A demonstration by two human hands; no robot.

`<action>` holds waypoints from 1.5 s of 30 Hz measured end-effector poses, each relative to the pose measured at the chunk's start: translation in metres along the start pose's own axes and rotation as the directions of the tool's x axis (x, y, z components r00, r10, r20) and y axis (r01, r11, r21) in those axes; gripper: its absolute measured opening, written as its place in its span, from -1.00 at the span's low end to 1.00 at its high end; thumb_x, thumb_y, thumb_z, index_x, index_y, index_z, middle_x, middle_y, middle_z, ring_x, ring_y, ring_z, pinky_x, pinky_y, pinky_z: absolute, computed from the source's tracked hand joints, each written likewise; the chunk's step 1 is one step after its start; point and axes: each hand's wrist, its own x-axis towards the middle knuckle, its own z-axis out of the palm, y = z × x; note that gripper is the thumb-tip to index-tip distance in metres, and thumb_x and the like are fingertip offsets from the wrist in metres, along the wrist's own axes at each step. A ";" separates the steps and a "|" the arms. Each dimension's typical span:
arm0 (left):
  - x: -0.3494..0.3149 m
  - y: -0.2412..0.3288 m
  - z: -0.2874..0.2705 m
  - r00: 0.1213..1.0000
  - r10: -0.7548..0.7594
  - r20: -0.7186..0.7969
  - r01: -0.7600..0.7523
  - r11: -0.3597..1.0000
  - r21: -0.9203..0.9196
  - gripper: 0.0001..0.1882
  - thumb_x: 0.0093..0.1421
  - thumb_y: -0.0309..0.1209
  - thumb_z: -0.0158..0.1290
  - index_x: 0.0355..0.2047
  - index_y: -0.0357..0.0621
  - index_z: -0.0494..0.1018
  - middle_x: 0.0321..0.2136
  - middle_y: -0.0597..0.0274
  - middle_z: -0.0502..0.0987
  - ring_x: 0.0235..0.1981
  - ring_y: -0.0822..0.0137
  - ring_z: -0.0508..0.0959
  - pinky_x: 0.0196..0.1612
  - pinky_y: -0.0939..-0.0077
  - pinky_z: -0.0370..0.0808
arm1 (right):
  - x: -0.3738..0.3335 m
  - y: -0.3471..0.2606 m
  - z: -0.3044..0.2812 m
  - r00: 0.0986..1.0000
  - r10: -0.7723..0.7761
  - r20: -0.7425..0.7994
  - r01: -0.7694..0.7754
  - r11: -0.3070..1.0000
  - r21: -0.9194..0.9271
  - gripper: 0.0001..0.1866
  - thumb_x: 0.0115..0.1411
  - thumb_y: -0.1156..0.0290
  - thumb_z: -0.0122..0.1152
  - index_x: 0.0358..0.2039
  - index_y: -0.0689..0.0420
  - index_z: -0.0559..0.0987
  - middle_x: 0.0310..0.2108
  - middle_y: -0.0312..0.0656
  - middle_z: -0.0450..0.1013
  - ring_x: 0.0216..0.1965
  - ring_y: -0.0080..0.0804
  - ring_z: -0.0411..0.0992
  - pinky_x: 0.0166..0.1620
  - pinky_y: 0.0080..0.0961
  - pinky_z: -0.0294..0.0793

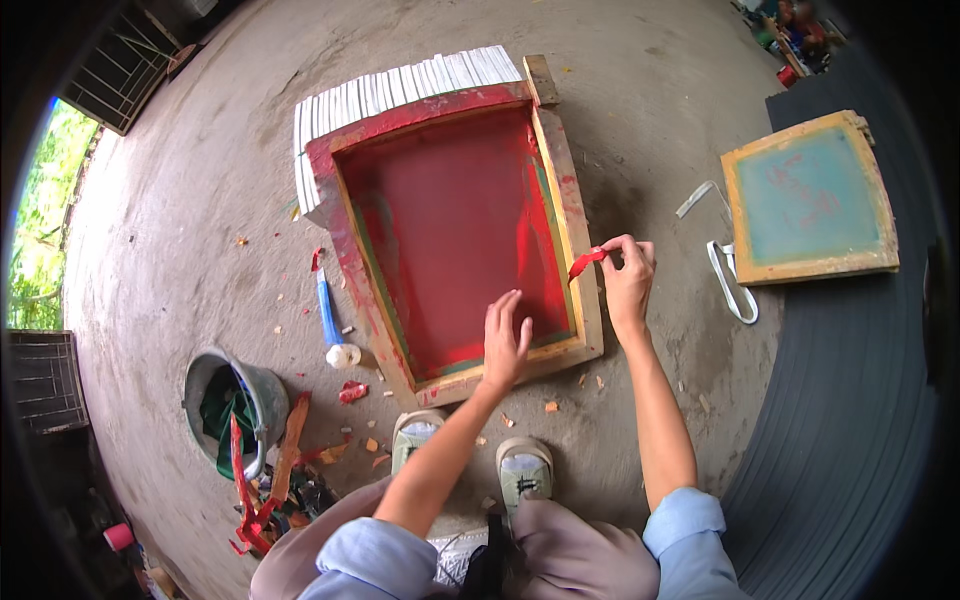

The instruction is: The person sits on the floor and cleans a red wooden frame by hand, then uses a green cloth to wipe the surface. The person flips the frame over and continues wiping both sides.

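Note:
A large wooden printing screen [587,330] lies before me, its mesh [450,230] smeared with red ink. White stacked sheets [415,80] show beneath its far and left edges. My left hand [507,342] hovers over or rests on the mesh near the front edge, fingers stretched out and holding nothing. Whether it touches is unclear. By the frame's right rail, my right hand [630,275] pinches a short red strip [586,262] between thumb and finger. The strip looks like ink-stained tape and hangs toward the rail.
Left of the screen lies a blue-handled tool [327,312] with a whitish end. A grey bucket [270,395] holds dark green material, with red and brown scraps [262,515] beside it. A second, teal-meshed screen [810,200] and a white strap [728,285] are at right, near dark ribbed sheeting [830,400].

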 end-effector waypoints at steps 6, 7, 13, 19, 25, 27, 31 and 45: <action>0.035 0.083 -0.107 0.896 0.227 0.381 -0.123 0.953 -0.278 -0.38 0.25 -0.17 0.04 0.23 -0.13 0.15 0.10 0.07 0.29 -0.03 0.23 0.47 0.03 0.31 0.45 | -0.019 -0.086 -0.059 0.991 -0.105 0.085 0.080 0.963 0.256 -0.87 0.01 0.59 0.25 -0.44 0.16 0.48 -0.44 -0.25 0.45 -0.38 -0.30 0.36 -0.29 -0.35 0.39; 0.035 0.100 -0.126 0.894 0.191 0.405 -0.095 0.965 -0.246 -0.44 0.23 -0.15 0.06 0.16 -0.14 0.25 0.02 0.07 0.38 -0.05 0.25 0.49 0.00 0.33 0.45 | -0.017 -0.109 -0.068 0.987 -0.123 0.108 0.084 0.948 0.308 -0.87 0.01 0.62 0.23 -0.45 0.17 0.46 -0.45 -0.22 0.45 -0.36 -0.28 0.39 -0.29 -0.33 0.40; 0.009 0.173 -0.275 0.975 0.223 -0.004 -0.223 0.975 -0.012 -0.82 0.20 -0.36 0.10 -0.28 -0.23 0.48 -0.46 0.11 0.57 -0.44 0.41 0.55 -0.34 0.41 0.47 | 0.000 -0.257 -0.100 0.843 -0.538 0.031 0.460 0.749 0.477 -0.82 -0.03 0.69 0.18 -0.40 0.20 0.42 -0.40 -0.05 0.40 -0.28 -0.01 0.41 -0.23 -0.15 0.38; -0.089 0.144 -0.406 0.926 0.301 -0.230 -0.164 0.865 0.474 -0.75 0.14 -0.36 0.11 -0.20 -0.17 0.40 -0.50 0.06 0.60 -0.43 0.08 0.62 -0.34 0.30 0.53 | -0.043 -0.356 -0.070 0.630 -0.710 0.315 0.587 0.701 0.406 -0.82 0.01 0.55 0.17 -0.30 0.20 0.53 -0.25 0.04 0.46 -0.17 0.00 0.46 -0.07 -0.21 0.46; -0.166 0.089 -0.422 0.999 0.026 -0.027 0.001 0.701 0.713 -0.65 0.17 -0.19 0.10 -0.16 -0.13 0.34 -0.53 0.00 0.56 -0.39 -0.03 0.58 -0.37 0.15 0.50 | -0.121 -0.368 -0.021 0.304 -0.704 0.642 0.713 0.615 0.337 -0.80 0.03 0.43 0.21 -0.29 0.17 0.56 -0.27 0.02 0.51 -0.19 -0.06 0.51 -0.13 -0.17 0.51; -0.162 0.071 -0.416 0.997 -0.032 -0.065 0.066 0.750 0.658 -0.69 0.18 -0.20 0.08 -0.22 -0.16 0.39 -0.50 -0.01 0.56 -0.39 -0.02 0.58 -0.36 0.15 0.50 | -0.131 -0.356 -0.011 0.258 -0.686 0.681 0.749 0.587 0.308 -0.80 0.06 0.40 0.20 -0.28 0.15 0.55 -0.25 -0.03 0.51 -0.16 -0.08 0.50 -0.13 -0.17 0.51; -0.133 0.054 -0.388 0.997 -0.074 -0.021 0.073 0.818 0.571 -0.72 0.19 -0.19 0.05 -0.32 -0.18 0.47 -0.47 -0.01 0.57 -0.39 -0.03 0.58 -0.35 0.15 0.50 | -0.125 -0.318 -0.005 0.356 -0.575 0.737 0.686 0.696 0.212 -0.81 0.10 0.36 0.15 -0.29 0.15 0.55 -0.24 -0.05 0.51 -0.14 -0.07 0.49 -0.13 -0.16 0.51; 0.017 -0.014 -0.198 0.948 0.305 0.090 -0.297 0.752 0.588 -0.89 0.14 -0.35 0.02 -0.34 0.02 0.51 -0.31 0.31 0.47 -0.10 0.24 0.42 0.06 0.13 0.21 | -0.070 -0.062 0.071 0.930 -0.030 0.365 0.015 0.999 0.044 -0.79 0.10 0.52 0.18 -0.21 0.18 0.56 -0.19 -0.05 0.44 -0.08 -0.08 0.39 0.02 -0.25 0.36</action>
